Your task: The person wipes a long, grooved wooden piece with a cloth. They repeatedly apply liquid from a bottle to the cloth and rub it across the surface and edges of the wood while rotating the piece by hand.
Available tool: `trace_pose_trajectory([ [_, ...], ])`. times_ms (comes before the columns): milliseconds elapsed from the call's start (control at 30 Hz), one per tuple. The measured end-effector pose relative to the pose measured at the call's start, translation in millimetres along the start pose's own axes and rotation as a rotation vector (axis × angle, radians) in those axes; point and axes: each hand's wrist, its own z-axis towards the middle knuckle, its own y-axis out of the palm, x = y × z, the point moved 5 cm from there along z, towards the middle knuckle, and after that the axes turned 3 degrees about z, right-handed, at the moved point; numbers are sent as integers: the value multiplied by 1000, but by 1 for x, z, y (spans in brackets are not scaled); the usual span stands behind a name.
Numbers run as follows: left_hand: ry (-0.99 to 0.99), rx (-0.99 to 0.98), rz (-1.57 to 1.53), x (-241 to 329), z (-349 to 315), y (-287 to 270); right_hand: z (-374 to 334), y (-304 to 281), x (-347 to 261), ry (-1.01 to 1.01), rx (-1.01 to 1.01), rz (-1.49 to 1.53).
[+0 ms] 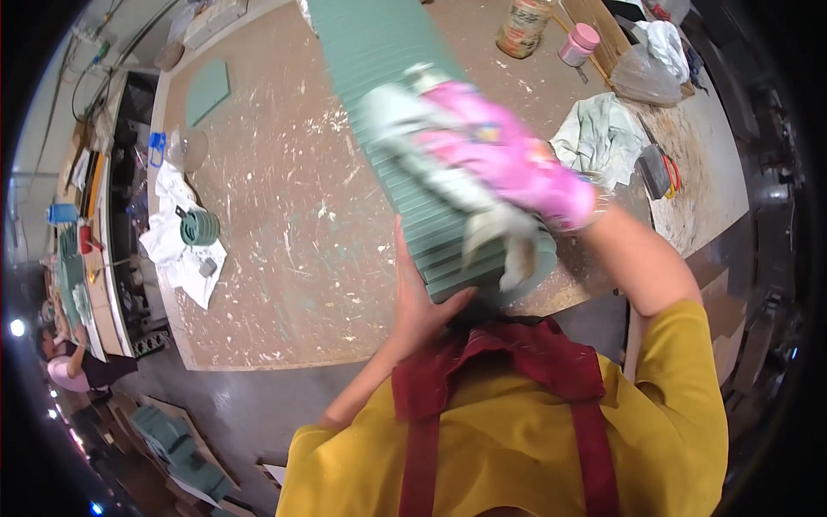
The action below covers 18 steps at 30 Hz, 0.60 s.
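Observation:
A long green ribbed piece [372,52] with a rounded near end lies across the worktable, running from my body toward the far edge. My left hand [419,303] is bare and grips its near left edge, thumb on top and fingers along the side. Over the ribs is my right hand [517,159], in a pink patterned glove or wrap and smeared by motion. Its fingers are closed on a pale cloth [452,177], which lies against the ribbed surface. One loose end of the cloth hangs toward the near end. The fingertips are hidden by cloth and blur.
The paint-marked worktable [284,224] holds a flat green piece [208,93], and a white cloth [177,263] under a green ribbed ring [200,227]. Right: a glass jar [521,30], pink-lidded jar [579,45], crumpled cloth [601,138], red-handled tool [672,172]. Another person [76,366] is far left.

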Motion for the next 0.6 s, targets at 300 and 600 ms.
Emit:
trace_pose_trajectory([
  [300,172,-49,61,14,12,-4,-82,-143,44,539,345,-240],
  [600,434,-88,744,74,35,-26,-36,-97,-22,260,41,-306],
])
